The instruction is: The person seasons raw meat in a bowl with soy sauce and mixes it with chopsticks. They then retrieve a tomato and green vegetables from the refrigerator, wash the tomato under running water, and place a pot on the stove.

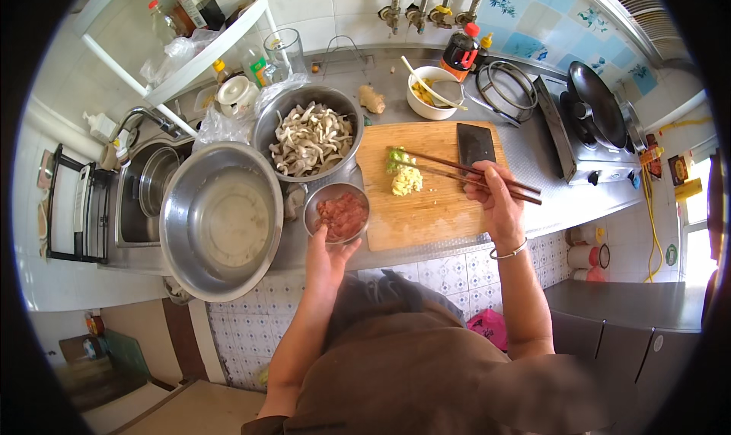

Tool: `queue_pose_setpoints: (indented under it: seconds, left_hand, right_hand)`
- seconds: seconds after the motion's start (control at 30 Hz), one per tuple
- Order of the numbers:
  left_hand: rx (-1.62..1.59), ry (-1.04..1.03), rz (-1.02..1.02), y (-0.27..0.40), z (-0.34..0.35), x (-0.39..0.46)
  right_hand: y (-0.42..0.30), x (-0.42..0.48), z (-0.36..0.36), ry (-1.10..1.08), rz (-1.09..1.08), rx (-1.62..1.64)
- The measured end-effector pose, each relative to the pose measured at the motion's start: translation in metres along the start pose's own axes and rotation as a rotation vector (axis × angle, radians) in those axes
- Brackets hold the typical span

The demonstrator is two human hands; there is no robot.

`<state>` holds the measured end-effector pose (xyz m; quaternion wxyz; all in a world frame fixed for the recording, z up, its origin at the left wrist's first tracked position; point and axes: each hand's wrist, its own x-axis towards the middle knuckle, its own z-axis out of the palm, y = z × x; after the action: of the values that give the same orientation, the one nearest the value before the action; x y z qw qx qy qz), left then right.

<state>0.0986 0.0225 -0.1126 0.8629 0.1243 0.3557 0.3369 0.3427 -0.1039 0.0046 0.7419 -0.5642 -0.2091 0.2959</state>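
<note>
My left hand (pixel 329 261) grips the near rim of a small metal bowl (pixel 309 221), its thumb over the edge. Inside lies sliced raw meat (pixel 344 213). A pair of dark wooden chopsticks (pixel 437 160) is held in my right hand (pixel 498 201), above a wooden cutting board (pixel 420 226). Their tips are by chopped green onion (pixel 398 158), beside a small heap of minced pale yellow pieces (pixel 407 182). Under the chopsticks' rear part, partly covered by my hand, rests a cleaver with a dark blade (pixel 475 142).
A steel pot (pixel 358 135) of torn mushrooms (pixel 314 140) and a large steel basin (pixel 177 224) stand left. Behind the board are ginger (pixel 372 99) and a white bowl (pixel 429 111) with a spoon. A gas stove (pixel 577 161) with a wok (pixel 594 101) is right; a sink (pixel 140 229) is left.
</note>
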Motion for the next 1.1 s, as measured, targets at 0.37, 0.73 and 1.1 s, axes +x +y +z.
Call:
queue_pose_setpoints:
  seconds: [0.37, 0.73, 1.1]
  left_hand:
    - [0.269, 0.183, 0.185, -0.009, -0.023, 0.031]
    - [0.466, 0.149, 0.08, -0.036, -0.003, -0.026]
    - [0.864, -0.319, 0.059, -0.104, 0.091, -0.033]
  right_hand:
    - [0.09, 0.017, -0.04, -0.365, -0.66, -1.346]
    - [0.138, 0.03, -0.09, -0.505, -0.553, -1.611]
    - [0.076, -0.075, -0.11, -0.225, -0.439, -1.332]
